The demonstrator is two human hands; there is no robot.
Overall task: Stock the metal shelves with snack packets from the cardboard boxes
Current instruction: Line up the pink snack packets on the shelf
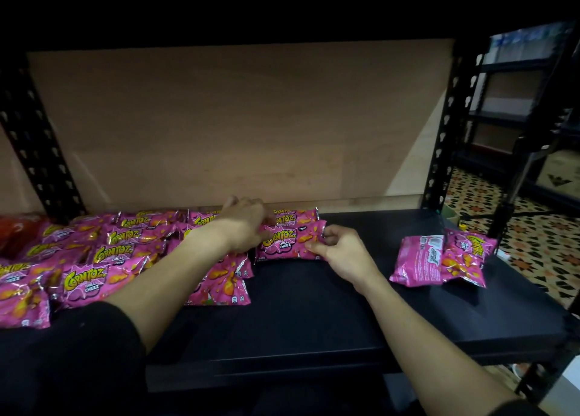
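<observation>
A pink Corntoz packet (287,243) lies on the black metal shelf (314,315) at the right end of a row of packets. My left hand (248,224) holds its left end, fingers curled over the edge. My right hand (339,252) pinches its right edge between thumb and fingers. Several more pink packets (94,268) cover the left half of the shelf in overlapping rows. Two loose packets (442,260) lie near the shelf's right end, one face down. No cardboard box is in view.
A wooden back panel (238,123) closes the shelf behind. Black perforated uprights (444,133) stand at both sides. Red packets (15,230) sit at the far left. Other shelving (514,101) and a patterned tile floor (539,236) show to the right.
</observation>
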